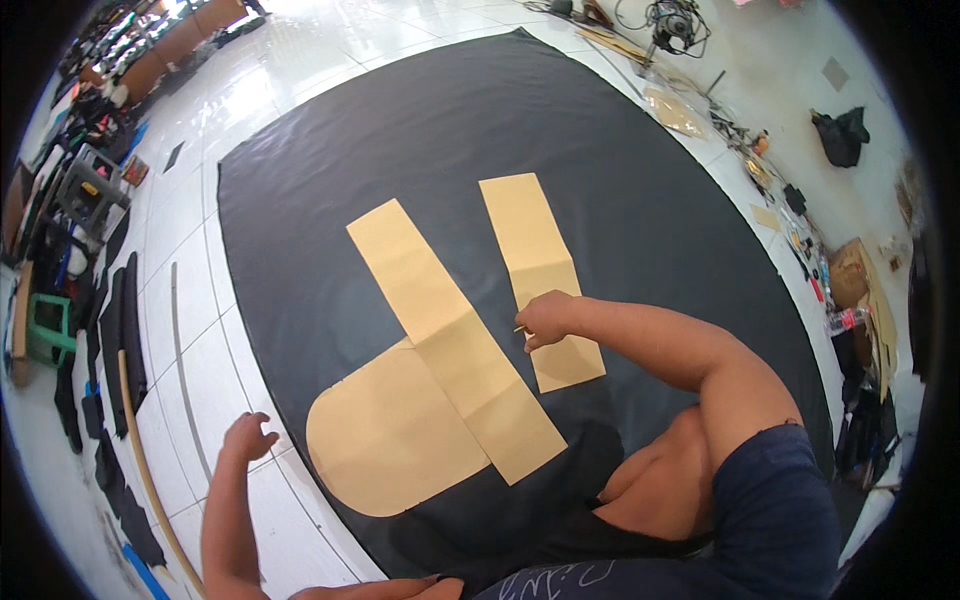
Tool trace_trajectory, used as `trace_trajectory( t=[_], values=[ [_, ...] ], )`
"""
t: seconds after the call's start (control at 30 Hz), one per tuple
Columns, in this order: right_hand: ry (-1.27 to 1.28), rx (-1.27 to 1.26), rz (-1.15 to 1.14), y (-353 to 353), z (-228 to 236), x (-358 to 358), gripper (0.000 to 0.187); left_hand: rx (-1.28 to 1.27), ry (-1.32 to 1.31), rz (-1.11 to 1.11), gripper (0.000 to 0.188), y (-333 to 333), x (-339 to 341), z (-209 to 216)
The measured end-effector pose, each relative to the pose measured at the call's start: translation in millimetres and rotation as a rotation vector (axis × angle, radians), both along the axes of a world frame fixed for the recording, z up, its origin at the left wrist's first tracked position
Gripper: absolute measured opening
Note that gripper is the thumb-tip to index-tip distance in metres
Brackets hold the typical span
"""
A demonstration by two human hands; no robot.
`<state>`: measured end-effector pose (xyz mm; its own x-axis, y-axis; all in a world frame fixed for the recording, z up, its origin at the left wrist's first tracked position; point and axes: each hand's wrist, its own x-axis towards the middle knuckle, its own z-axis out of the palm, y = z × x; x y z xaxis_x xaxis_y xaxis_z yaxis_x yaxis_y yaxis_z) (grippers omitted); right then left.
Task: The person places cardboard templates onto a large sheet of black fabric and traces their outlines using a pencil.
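A white tiled floor gleams with bright light at the top left. Shelves crowd that corner, a green stool stands left, and a black bag lies right.

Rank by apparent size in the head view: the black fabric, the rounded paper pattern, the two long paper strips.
1. Black fabric, clearly largest.
2. Rounded paper pattern, partly covered.
3. Diagonal strip.
4. Right strip, touched by the right hand.
Places 2 and 3 look close.

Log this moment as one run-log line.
right hand: holds small marking tool at narrow paper pattern | left hand: on floor beside black fabric | other patterns: long strip, rounded piece
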<state>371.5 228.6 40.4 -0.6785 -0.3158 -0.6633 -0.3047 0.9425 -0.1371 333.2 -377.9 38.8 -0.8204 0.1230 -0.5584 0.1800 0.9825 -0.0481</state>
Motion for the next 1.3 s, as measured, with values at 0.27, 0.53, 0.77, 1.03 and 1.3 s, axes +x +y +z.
trace_trajectory(
  t=[0.27,0.53,0.77,1.03,1.3],
  values=[
    [-0.180,0.182,0.054,21.0,-26.6,75.5,0.047,0.437,0.146,-0.160,0.043,83.1,19.5,-50.1],
    [-0.254,0.079,-0.053,2.2,-41.5,145.9,0.045,0.631,0.219,-0.183,0.044,136.3,-12.3,-61.7],
    [-0.324,-0.018,-0.212,-14.1,-33.5,173.5,0.040,0.613,0.232,-0.211,0.046,133.3,-6.8,-70.1],
    [-0.312,-0.023,-0.263,-23.8,-44.8,163.0,0.047,0.493,0.205,-0.114,0.049,95.6,9.0,-66.1],
    [-0.252,-0.037,-0.176,-33.1,-42.5,147.1,0.045,0.499,0.160,-0.306,0.054,130.4,48.0,-67.0]
  ],
)
